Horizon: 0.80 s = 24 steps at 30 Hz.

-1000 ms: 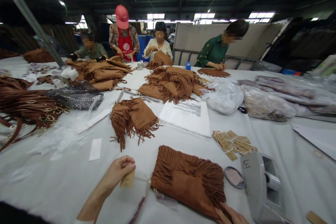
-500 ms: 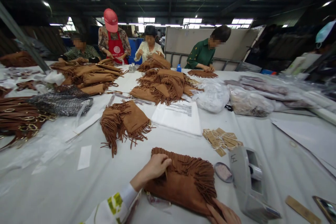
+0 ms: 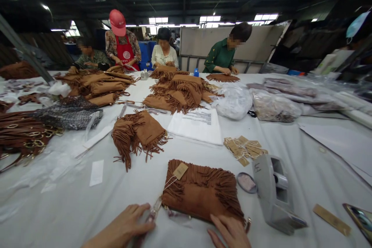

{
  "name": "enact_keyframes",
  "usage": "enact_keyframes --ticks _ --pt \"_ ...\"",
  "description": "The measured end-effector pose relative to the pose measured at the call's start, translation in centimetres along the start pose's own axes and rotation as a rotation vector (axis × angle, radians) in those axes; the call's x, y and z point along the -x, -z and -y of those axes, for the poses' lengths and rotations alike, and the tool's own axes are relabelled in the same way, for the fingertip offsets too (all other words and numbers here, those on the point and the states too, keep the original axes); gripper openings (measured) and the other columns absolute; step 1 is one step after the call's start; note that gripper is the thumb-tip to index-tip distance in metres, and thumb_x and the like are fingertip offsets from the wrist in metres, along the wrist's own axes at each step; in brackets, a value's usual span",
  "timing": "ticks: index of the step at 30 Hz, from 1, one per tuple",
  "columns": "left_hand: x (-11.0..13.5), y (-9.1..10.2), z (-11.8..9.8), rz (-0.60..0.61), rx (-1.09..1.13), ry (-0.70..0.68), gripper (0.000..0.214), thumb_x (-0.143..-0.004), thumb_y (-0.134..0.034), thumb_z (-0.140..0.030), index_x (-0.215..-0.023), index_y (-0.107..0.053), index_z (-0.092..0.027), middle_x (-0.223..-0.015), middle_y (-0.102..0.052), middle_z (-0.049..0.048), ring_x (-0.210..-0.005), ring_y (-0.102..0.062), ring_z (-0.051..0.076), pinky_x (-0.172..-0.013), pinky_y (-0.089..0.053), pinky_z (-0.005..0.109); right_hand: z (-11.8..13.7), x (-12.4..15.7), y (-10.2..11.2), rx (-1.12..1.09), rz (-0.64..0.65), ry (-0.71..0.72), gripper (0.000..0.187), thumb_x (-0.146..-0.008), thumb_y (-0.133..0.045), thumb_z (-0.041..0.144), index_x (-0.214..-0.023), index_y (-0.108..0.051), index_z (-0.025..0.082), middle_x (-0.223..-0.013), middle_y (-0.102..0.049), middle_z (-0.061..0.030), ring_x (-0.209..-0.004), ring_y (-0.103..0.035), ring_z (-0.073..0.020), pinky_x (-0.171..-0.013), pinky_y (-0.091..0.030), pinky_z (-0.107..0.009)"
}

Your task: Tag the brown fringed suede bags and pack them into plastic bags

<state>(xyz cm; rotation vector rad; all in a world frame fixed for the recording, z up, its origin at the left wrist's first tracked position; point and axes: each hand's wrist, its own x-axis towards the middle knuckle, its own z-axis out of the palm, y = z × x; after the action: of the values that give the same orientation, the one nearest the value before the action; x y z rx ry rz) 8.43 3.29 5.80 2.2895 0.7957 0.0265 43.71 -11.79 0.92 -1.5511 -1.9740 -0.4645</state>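
A brown fringed suede bag (image 3: 203, 192) lies flat on the white table (image 3: 66, 205) in front of me. A tan paper tag (image 3: 180, 171) rests on its top left corner, its string running down to the bag's lower left corner. My left hand (image 3: 128, 226) lies flat on the table, fingers stretched toward that corner and a small clear piece there. My right hand (image 3: 231, 232) rests with spread fingers on the bag's near edge. Neither hand holds anything.
A grey tape dispenser (image 3: 274, 192) and a small round dish (image 3: 247, 183) stand right of the bag. Loose tags (image 3: 244, 148), a printed white bag (image 3: 197, 126) and another fringed bag (image 3: 138, 133) lie beyond. Three co-workers and a seated person handle bag piles at the far edge.
My left hand put the tag down on the bag's top left corner, then drew back to the table by the lower left corner. My right hand stayed at the near edge.
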Motion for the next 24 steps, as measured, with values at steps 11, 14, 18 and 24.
enact_keyframes --ticks 11,14,18,24 --pt "-3.4 -2.0 0.8 -0.228 0.082 -0.125 0.025 -0.094 -0.036 -0.027 -0.089 -0.061 -0.021 -0.101 -0.057 0.0055 -0.096 -0.05 0.02 -0.085 -0.042 0.032 4.8 -3.2 -6.0 -0.101 0.149 -0.035 0.026 -0.095 -0.04 0.016 -0.091 -0.065 0.02 -0.068 -0.058 -0.001 -0.063 -0.053 -0.0143 -0.065 -0.036 -0.028" --pt "-4.7 -3.0 -0.8 -0.157 -0.043 -0.241 0.019 -0.094 -0.043 -0.028 -0.085 -0.058 -0.021 -0.091 -0.056 0.0019 -0.087 -0.048 0.017 -0.078 -0.04 0.03 4.5 -3.5 -6.1 -0.21 0.203 -0.163 0.024 -0.095 -0.044 0.022 -0.08 -0.062 0.02 -0.069 -0.058 -0.0008 -0.061 -0.054 -0.0126 -0.06 -0.037 -0.025" --pt "-6.1 -5.8 -3.2 -0.17 -0.448 -0.313 0.013 -0.088 -0.055 -0.025 -0.076 -0.056 -0.021 -0.084 -0.053 0.0018 -0.083 -0.046 0.018 -0.07 -0.035 0.031 4.3 -4.5 -5.0 -0.419 0.338 -0.25 0.025 -0.096 -0.042 0.025 -0.082 -0.062 0.021 -0.072 -0.058 -0.0006 -0.066 -0.058 -0.0124 -0.06 -0.043 -0.022" --pt "-7.7 -8.2 -4.4 -0.366 -0.41 -0.272 0.026 -0.077 -0.064 -0.012 -0.1 -0.058 -0.023 -0.096 -0.053 0.0041 -0.082 -0.048 0.019 -0.068 -0.038 0.03 0.7 -3.2 -1.2 -0.401 0.095 -0.366 0.018 -0.095 -0.045 0.027 -0.099 -0.062 0.021 -0.088 -0.066 -0.0045 -0.082 -0.063 -0.0156 -0.076 -0.05 -0.026"
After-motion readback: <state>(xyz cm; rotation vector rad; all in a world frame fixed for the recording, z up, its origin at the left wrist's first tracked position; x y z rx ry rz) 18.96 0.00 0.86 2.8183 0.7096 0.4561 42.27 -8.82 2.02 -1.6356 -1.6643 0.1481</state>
